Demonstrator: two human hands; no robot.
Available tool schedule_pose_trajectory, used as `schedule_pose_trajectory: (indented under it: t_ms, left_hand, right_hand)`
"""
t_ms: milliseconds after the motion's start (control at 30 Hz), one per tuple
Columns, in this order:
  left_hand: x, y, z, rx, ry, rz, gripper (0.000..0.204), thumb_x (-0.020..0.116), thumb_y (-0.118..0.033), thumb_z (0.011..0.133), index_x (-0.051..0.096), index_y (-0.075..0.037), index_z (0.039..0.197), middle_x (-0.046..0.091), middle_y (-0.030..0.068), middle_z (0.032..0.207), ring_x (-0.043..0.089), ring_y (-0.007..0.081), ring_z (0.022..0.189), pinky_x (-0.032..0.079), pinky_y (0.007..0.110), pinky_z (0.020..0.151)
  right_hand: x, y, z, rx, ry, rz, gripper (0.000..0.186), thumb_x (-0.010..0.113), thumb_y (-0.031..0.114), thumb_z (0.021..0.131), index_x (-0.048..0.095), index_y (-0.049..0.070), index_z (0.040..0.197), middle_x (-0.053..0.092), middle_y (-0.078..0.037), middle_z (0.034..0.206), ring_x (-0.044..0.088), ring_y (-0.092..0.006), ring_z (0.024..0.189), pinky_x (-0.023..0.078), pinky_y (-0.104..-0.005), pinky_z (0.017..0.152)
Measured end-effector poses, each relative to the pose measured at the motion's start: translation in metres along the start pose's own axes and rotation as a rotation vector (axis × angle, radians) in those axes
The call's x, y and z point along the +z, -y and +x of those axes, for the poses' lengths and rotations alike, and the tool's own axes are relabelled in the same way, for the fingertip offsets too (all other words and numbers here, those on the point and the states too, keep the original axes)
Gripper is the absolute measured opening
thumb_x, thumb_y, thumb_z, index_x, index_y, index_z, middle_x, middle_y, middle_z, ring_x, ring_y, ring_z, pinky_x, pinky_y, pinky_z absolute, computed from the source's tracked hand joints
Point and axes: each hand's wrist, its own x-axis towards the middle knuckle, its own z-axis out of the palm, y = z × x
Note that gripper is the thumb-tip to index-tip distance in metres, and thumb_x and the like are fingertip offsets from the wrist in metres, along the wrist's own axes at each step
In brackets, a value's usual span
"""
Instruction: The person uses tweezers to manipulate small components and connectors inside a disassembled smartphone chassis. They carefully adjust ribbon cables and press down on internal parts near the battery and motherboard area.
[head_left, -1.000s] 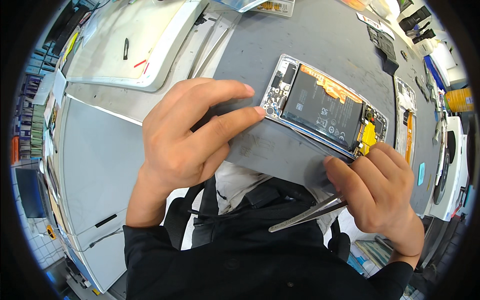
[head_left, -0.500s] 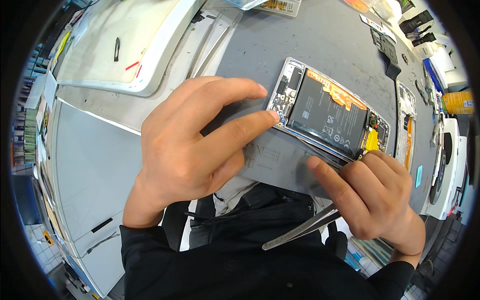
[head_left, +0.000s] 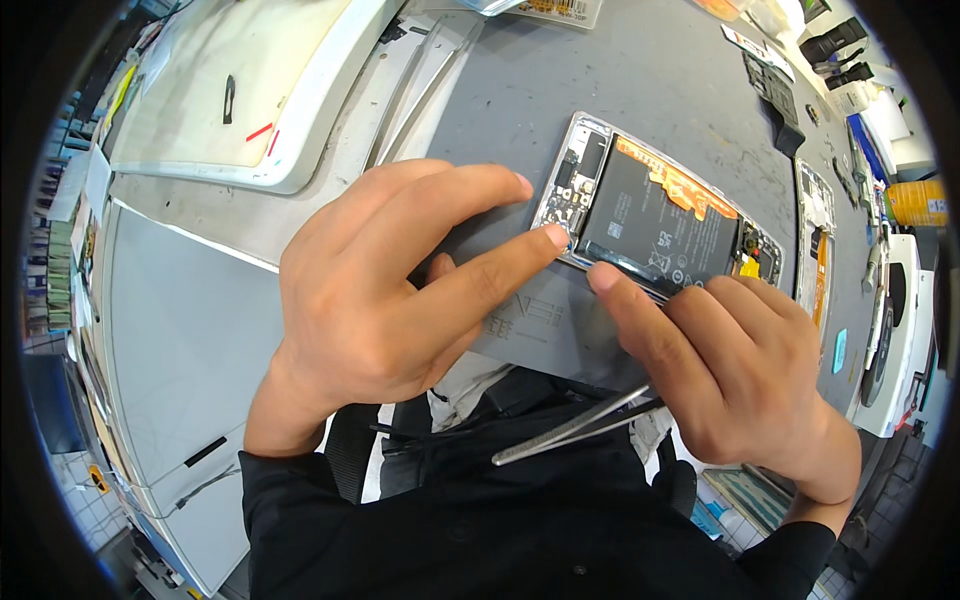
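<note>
An opened phone (head_left: 575,180) lies slantwise on the grey work mat, its inside facing up. It shows a large black battery (head_left: 650,220), an orange flex cable (head_left: 690,190) and small bare circuits at both ends. My left hand (head_left: 370,290) is open. One fingertip touches the phone's near left corner; another reaches toward its left edge. In my curled right hand (head_left: 730,350) is a pair of metal tweezers (head_left: 560,437), whose joined end sticks out toward my body. The right index fingertip is at the phone's near edge, beside a dark strip (head_left: 618,260) along the battery. The tweezers' tips are hidden.
A second phone frame (head_left: 815,200) lies to the right, near black parts (head_left: 775,100) and a small teal piece (head_left: 839,350). At the upper left stands a white-rimmed tray (head_left: 300,165) with a small dark piece on it. An orange-yellow container (head_left: 915,204) is at far right.
My right hand has moved left and up along the phone's near edge, carrying the tweezers. The dark strip now shows over the battery's near edge. My left hand has hardly moved.
</note>
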Motion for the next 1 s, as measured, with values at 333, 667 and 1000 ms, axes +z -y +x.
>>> schedule_pose_trajectory:
  t_ms: [333,667,1000]
  left_hand:
    - [-0.0075,-0.005,0.0035,0.0,0.055,0.043,0.047,0.057,0.002,0.073,0.083,-0.01,0.109,0.073,0.0146,0.111,0.069,0.028,0.091,0.058,0.037,0.079]
    - [-0.0079,-0.0062,0.0032,0.002,0.064,0.056,0.046,0.056,0.003,0.075,0.083,-0.01,0.11,0.073,0.0144,0.111,0.069,0.0267,0.089,0.058,0.036,0.077]
    - [-0.0097,-0.0074,0.0062,0.035,0.073,0.096,0.05,0.057,0.007,0.072,0.083,-0.011,0.11,0.073,0.0125,0.111,0.069,0.0256,0.088,0.058,0.035,0.074]
  right_hand:
    - [0.0048,-0.0007,-0.0045,-0.008,-0.053,0.002,0.045,0.08,0.007,0.083,0.072,-0.002,0.127,0.047,0.002,0.067,0.045,-0.0123,0.055,0.037,-0.0296,0.048]
    - [0.0061,-0.0004,-0.0051,-0.004,-0.045,0.011,0.045,0.08,0.006,0.084,0.072,-0.002,0.127,0.047,0.003,0.067,0.045,-0.0115,0.055,0.037,-0.0291,0.048]
    - [0.0059,-0.0006,-0.0054,-0.007,-0.038,0.009,0.046,0.079,0.005,0.081,0.073,-0.001,0.126,0.047,0.003,0.067,0.045,-0.011,0.056,0.036,-0.0287,0.048]
